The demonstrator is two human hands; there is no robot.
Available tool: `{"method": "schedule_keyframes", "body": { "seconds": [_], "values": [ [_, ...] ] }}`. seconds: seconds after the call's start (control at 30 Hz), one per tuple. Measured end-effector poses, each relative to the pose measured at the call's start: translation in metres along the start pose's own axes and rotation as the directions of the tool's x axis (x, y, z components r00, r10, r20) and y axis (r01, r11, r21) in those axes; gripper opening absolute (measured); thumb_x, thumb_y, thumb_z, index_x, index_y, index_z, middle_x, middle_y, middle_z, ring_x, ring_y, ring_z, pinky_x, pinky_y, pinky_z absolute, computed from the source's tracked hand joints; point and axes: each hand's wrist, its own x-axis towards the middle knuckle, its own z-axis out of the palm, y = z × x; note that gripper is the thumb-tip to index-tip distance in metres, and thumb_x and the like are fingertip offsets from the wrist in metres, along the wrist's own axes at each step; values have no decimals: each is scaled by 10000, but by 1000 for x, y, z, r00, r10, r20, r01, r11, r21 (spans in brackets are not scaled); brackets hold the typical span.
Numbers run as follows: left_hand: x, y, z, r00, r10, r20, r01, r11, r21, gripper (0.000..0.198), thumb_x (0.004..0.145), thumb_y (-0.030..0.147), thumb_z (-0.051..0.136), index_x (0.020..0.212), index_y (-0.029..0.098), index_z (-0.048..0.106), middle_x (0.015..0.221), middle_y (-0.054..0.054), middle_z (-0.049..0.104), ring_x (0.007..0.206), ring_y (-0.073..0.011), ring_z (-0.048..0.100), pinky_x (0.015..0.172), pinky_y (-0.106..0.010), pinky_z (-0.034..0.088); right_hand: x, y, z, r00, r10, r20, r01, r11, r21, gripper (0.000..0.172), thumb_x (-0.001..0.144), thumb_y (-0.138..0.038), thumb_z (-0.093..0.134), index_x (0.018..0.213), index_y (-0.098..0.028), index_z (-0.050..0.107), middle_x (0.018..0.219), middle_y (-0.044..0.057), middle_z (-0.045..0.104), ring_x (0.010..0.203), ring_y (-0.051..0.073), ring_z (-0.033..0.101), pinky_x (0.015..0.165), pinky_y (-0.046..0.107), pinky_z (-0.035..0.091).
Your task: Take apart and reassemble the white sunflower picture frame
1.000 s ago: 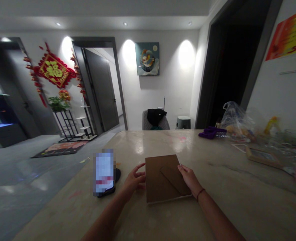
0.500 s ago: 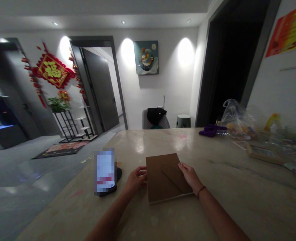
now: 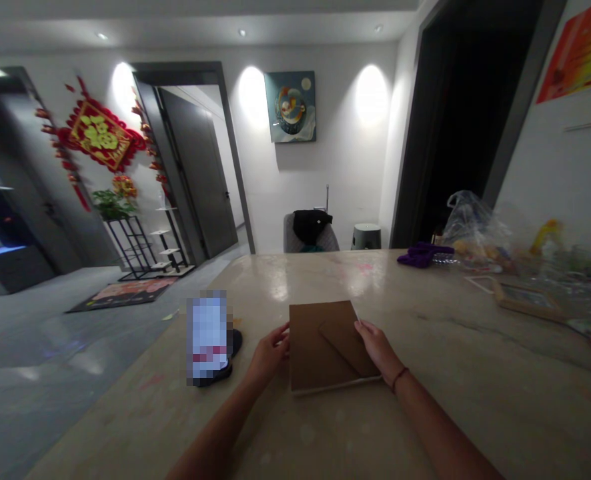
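A picture frame is in front of me, its brown back board facing up and a thin white rim showing at the right and bottom edges. A narrow easel flap lies folded flat against the board. My left hand holds the frame's left edge, its fingers curled at the side and partly hidden. At the right edge, my right hand grips the frame with its thumb on the rim and the other fingers out of sight below. The frame's front cannot be seen.
A phone with a blurred screen stands on a dark holder at the left of the marble table. To the right are a purple cloth-like item, a clear plastic bag, and a wooden frame. A grey chair stands beyond the table.
The picture frame and both hands have shifted slightly up and left in view, along with a small camera tilt. The left fingers sit a little closer around the edge.
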Motion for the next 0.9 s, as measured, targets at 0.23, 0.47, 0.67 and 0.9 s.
{"method": "schedule_keyframes", "body": {
  "seconds": [0.23,0.47,0.67,0.9],
  "values": [
    [3,-3,0,997,-67,33,70,994,-81,350,670,429,576,884,155,615,775,-43,669,587,-136,604,542,-248,448,1,4,1,999,35,-31,-33,998,52,360,598,-423,567,821,-163,679,939,65,680,975,245,560,916,372,365],
    [-4,3,1,997,-36,-69,45,990,136,330,591,475,624,638,150,587,597,-1,611,560,-130,564,520,-225,416,-2,-5,1,998,44,-41,-40,994,99,350,590,-434,589,817,-185,687,948,54,680,1000,246,553,940,381,350],
    [-5,0,0,998,-44,-37,44,999,-11,353,577,479,645,654,138,596,642,-13,623,611,-128,573,572,-227,433,-2,-2,1,997,16,-71,-8,993,122,412,588,-451,600,866,-158,679,993,79,665,1008,243,551,951,382,343],
    [-2,-6,-2,996,-83,31,85,993,-80,326,636,448,625,739,140,658,684,-41,675,638,-153,605,595,-248,449,1,4,0,998,13,-68,-6,995,100,440,603,-481,586,895,-162,668,1010,69,659,1031,237,540,950,385,343]
  ]
}}
